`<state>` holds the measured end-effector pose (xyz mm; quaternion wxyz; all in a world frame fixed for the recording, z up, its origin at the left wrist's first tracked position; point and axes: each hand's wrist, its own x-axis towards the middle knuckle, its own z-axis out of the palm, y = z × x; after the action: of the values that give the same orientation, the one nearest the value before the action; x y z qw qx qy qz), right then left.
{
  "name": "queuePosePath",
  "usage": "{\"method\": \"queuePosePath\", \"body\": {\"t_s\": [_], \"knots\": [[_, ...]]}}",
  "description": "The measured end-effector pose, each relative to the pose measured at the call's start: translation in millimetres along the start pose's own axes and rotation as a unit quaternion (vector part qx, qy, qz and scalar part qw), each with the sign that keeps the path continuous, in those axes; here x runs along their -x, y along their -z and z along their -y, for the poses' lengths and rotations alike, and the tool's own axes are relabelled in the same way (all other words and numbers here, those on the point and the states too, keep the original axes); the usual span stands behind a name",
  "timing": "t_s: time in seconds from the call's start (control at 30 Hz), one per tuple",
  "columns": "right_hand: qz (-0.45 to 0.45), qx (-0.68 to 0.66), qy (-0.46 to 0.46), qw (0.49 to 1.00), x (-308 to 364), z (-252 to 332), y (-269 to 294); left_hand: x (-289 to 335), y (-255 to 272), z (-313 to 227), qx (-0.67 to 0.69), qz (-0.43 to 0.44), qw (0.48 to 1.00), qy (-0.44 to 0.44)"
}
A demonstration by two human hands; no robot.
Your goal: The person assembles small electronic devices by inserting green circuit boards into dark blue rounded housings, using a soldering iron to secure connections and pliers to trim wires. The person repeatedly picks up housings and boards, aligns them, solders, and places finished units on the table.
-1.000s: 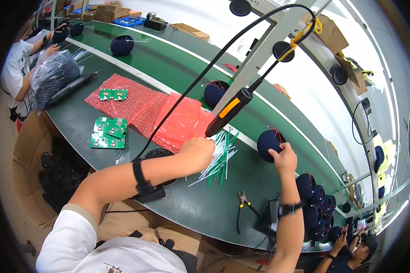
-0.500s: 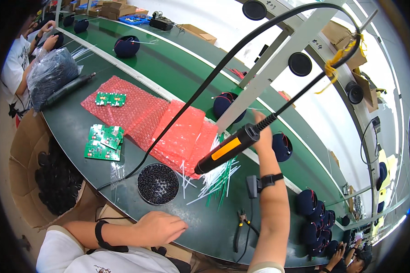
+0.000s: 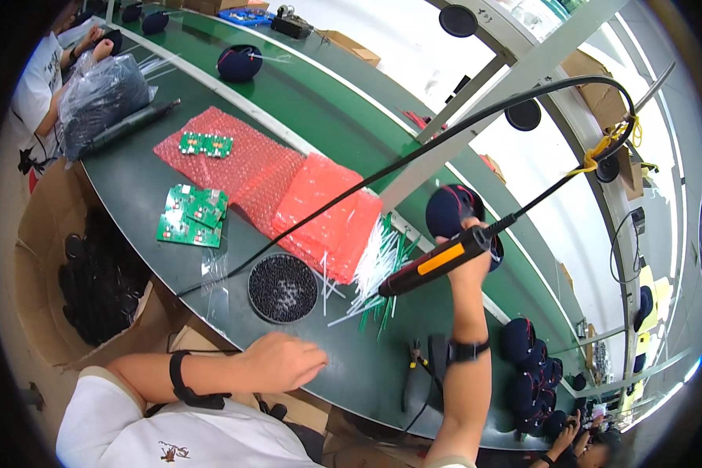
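My right hand (image 3: 466, 253) reaches out over the green belt and is closed on a dark blue round shell (image 3: 449, 207) with a red wire inside it. The hanging black-and-orange electric screwdriver (image 3: 433, 264) crosses in front and hides part of that hand. Behind the hand, a second dark shell (image 3: 497, 253) shows in part. My left hand (image 3: 287, 363) rests at the near table edge, its fingers bent together with nothing visible in them. A round dish of small black screws (image 3: 282, 288) stands just beyond it.
White and green cable ties (image 3: 378, 265) lie beside red bubble wrap (image 3: 331, 207). Green circuit boards (image 3: 191, 214) sit to the left. Pliers (image 3: 415, 363) lie near my right forearm. Several dark shells (image 3: 530, 366) are piled at right. A cardboard box (image 3: 47, 312) holds black parts.
My right hand has closed on a dark blue shell, which has moved right, away from the upright post. The view has shifted a little. My left hand stays near the table edge.
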<state>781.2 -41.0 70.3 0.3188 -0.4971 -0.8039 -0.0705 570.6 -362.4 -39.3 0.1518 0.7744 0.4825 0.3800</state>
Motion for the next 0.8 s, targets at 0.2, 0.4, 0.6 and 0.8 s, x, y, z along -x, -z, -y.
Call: {"method": "queuePosePath", "body": {"t_s": [0.2, 0.4, 0.6, 0.8], "knots": [[0.045, 0.047, -0.035, 0.997, 150, 66, 147, 2, 9, -7, 0.085, -0.028, 0.996, -0.008], [0.163, -0.091, -0.017, 0.982, 246, 127, 163, -19, 58, -58, 0.055, -0.086, 0.988, -0.116], [0.119, -0.241, 0.03, 0.963, 261, 147, 135, -35, 63, -80, -0.085, 0.024, 0.991, -0.103], [-0.003, 0.107, -0.078, 0.991, 269, 49, 113, -34, 71, -96, -0.111, -0.048, 0.992, -0.036]]}}
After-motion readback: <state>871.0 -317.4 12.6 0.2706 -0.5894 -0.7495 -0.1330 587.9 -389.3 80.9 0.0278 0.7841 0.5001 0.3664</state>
